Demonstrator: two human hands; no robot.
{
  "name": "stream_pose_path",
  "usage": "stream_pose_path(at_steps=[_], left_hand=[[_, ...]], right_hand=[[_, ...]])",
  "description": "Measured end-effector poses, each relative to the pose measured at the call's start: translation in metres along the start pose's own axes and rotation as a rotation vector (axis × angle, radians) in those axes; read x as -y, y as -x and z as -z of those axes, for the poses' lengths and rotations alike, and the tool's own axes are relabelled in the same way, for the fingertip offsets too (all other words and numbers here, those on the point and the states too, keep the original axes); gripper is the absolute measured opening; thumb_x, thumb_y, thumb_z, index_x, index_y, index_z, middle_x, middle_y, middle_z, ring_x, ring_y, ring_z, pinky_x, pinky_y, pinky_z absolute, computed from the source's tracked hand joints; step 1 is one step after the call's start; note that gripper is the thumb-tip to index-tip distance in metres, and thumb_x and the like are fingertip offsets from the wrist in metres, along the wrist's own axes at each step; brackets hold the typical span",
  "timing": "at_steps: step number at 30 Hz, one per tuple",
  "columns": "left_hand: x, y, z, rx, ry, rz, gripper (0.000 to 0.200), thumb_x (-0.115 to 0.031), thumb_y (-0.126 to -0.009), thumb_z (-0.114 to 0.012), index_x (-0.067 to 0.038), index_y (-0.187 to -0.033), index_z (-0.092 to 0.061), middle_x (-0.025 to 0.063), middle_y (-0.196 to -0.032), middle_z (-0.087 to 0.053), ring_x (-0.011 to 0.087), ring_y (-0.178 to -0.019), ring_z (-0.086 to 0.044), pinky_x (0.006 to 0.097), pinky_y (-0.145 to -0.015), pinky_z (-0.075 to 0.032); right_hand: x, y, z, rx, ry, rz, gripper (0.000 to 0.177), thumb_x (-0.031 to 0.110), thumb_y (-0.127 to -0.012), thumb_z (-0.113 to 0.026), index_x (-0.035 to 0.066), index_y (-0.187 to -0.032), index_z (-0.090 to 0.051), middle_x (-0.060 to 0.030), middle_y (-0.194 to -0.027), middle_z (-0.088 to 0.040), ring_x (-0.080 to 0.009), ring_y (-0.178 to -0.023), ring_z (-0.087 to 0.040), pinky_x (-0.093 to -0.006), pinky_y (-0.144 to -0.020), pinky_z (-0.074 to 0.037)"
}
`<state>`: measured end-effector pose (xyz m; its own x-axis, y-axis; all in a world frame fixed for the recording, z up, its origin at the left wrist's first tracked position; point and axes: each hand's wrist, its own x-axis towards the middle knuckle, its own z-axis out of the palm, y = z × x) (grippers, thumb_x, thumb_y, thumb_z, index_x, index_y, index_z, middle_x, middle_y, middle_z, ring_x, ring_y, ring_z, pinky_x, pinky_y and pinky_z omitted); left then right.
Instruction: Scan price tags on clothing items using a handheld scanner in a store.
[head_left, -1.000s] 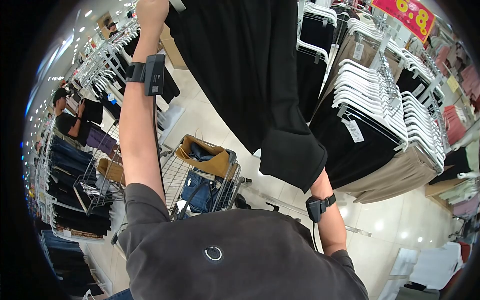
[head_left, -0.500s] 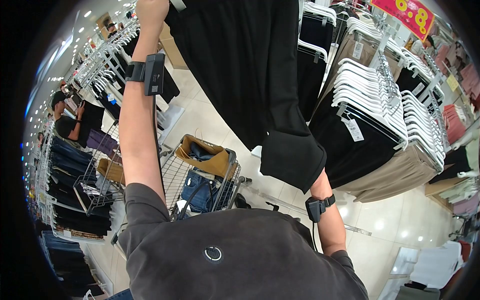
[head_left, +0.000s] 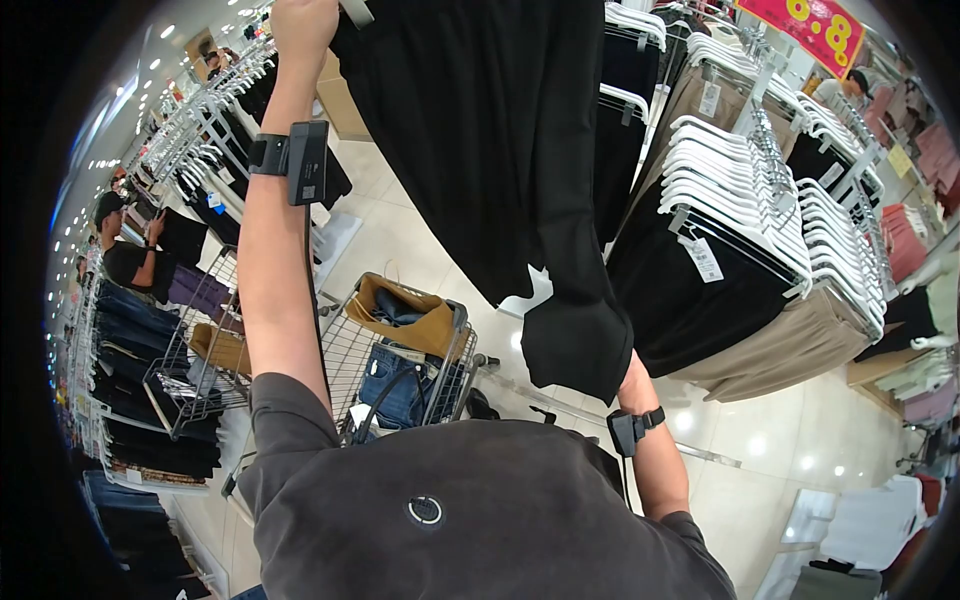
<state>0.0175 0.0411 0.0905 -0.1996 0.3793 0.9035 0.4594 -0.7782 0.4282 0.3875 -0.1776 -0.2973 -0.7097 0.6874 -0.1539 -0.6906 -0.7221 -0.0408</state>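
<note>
A pair of black trousers (head_left: 480, 130) hangs in front of me, running from the top edge down to my right. My left hand (head_left: 303, 35) is raised at the upper left, closed at the top of the trousers; the frame edge cuts it off. Beside it shows a small pale piece (head_left: 357, 12). My right hand (head_left: 632, 374) is at the lower end of one trouser leg (head_left: 575, 345), which is lifted and bent toward me. Cloth covers its fingers. A white patch (head_left: 530, 290) shows between the legs' lower ends.
A wire cart (head_left: 445, 385) holds a tan bag (head_left: 425, 322) and folded jeans (head_left: 392, 380). Racks with white hangers (head_left: 730, 190) and black and beige trousers (head_left: 790, 345) stand at right. More clothes racks line the left, where a person (head_left: 135, 255) stands beside another cart (head_left: 185, 385).
My right hand has moved slightly down and left with the lower trouser leg. More of the white patch shows between the legs. My left hand stays raised in nearly the same place.
</note>
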Motion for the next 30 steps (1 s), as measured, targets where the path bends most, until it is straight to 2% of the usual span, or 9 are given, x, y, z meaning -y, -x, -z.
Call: stream_pose_path(at_steps=[6,9,12,15,17,19,23,27,30], left_hand=[[0.006,-0.003,-0.003,-0.021,-0.039,-0.046,0.027,-0.024,-0.092,-0.067,0.003,-0.089,-0.070,0.0020,-0.069,-0.065,0.0072,-0.061,-0.056,0.0223,-0.056,-0.042],[-0.005,-0.001,-0.003,0.010,-0.003,0.020,0.025,-0.022,-0.092,-0.066,0.003,-0.092,-0.070,0.0024,-0.070,-0.065,0.0081,-0.061,-0.058,0.0219,-0.056,-0.044],[-0.018,0.005,-0.007,0.052,0.105,0.056,0.023,-0.021,-0.092,-0.066,0.002,-0.094,-0.070,0.0021,-0.070,-0.066,0.0086,-0.061,-0.060,0.0218,-0.055,-0.045],[-0.016,0.004,-0.008,0.087,0.191,0.044,0.022,-0.020,-0.092,-0.066,0.001,-0.093,-0.070,0.0013,-0.070,-0.065,0.0082,-0.062,-0.060,0.0218,-0.056,-0.045],[-0.016,0.005,-0.012,0.107,0.231,0.018,0.021,-0.020,-0.092,-0.066,0.001,-0.092,-0.070,0.0007,-0.071,-0.065,0.0076,-0.062,-0.059,0.0216,-0.056,-0.045],[-0.025,0.010,-0.018,0.108,0.194,-0.012,0.021,-0.020,-0.092,-0.067,0.001,-0.091,-0.070,0.0003,-0.071,-0.065,0.0068,-0.063,-0.058,0.0216,-0.057,-0.044],[-0.041,0.021,-0.027,0.188,0.119,-0.022,0.021,-0.020,-0.092,-0.067,0.000,-0.088,-0.070,-0.0002,-0.071,-0.065,0.0057,-0.065,-0.056,0.0216,-0.059,-0.044],[-0.052,0.032,-0.043,0.274,0.225,-0.075,0.021,-0.020,-0.092,-0.067,0.000,-0.086,-0.070,0.0002,-0.072,-0.065,0.0054,-0.066,-0.055,0.0217,-0.059,-0.044],[-0.067,0.045,-0.059,0.283,0.335,-0.061,0.021,-0.019,-0.092,-0.067,0.000,-0.084,-0.070,0.0002,-0.070,-0.065,0.0053,-0.065,-0.055,0.0221,-0.058,-0.044]], right_hand=[[-0.004,0.003,0.018,-0.174,0.114,0.062,0.041,0.025,-0.097,-0.057,-0.004,-0.125,-0.055,-0.0167,-0.121,-0.063,-0.0272,-0.102,-0.065,-0.0375,-0.092,-0.054],[-0.009,0.004,0.033,-0.436,0.586,0.240,0.041,0.023,-0.094,-0.061,-0.006,-0.122,-0.057,-0.0157,-0.119,-0.065,-0.0260,-0.098,-0.066,-0.0370,-0.088,-0.054],[-0.012,0.010,0.043,-0.868,1.549,0.297,0.036,0.021,-0.088,-0.066,-0.007,-0.111,-0.065,-0.0161,-0.103,-0.071,-0.0250,-0.086,-0.069,-0.0350,-0.080,-0.053],[-0.012,0.023,0.055,-0.916,2.061,0.452,0.031,0.019,-0.083,-0.068,-0.004,-0.104,-0.069,-0.0171,-0.091,-0.072,-0.0246,-0.081,-0.070,-0.0337,-0.075,-0.054],[0.004,0.032,0.054,-0.817,1.904,0.553,0.030,0.017,-0.084,-0.068,-0.001,-0.107,-0.069,-0.0170,-0.091,-0.072,-0.0203,-0.078,-0.070,-0.0320,-0.072,-0.054],[0.020,0.040,0.017,-0.717,1.677,0.638,0.029,0.012,-0.087,-0.066,-0.003,-0.111,-0.067,-0.0134,-0.092,-0.072,-0.0158,-0.079,-0.068,-0.0290,-0.073,-0.053],[0.044,0.057,-0.097,-0.659,1.734,1.079,0.031,0.009,-0.089,-0.066,-0.004,-0.116,-0.063,-0.0122,-0.103,-0.070,-0.0149,-0.091,-0.066,-0.0278,-0.080,-0.051],[0.052,0.075,-0.219,-0.721,2.151,1.568,0.040,0.012,-0.088,-0.068,-0.002,-0.124,-0.059,-0.0156,-0.116,-0.066,-0.0230,-0.108,-0.062,-0.0330,-0.096,-0.045],[0.070,0.072,-0.294,-0.572,2.434,2.077,0.044,0.015,-0.087,-0.068,-0.001,-0.126,-0.057,-0.0170,-0.121,-0.063,-0.0257,-0.113,-0.059,-0.0343,-0.099,-0.043]])
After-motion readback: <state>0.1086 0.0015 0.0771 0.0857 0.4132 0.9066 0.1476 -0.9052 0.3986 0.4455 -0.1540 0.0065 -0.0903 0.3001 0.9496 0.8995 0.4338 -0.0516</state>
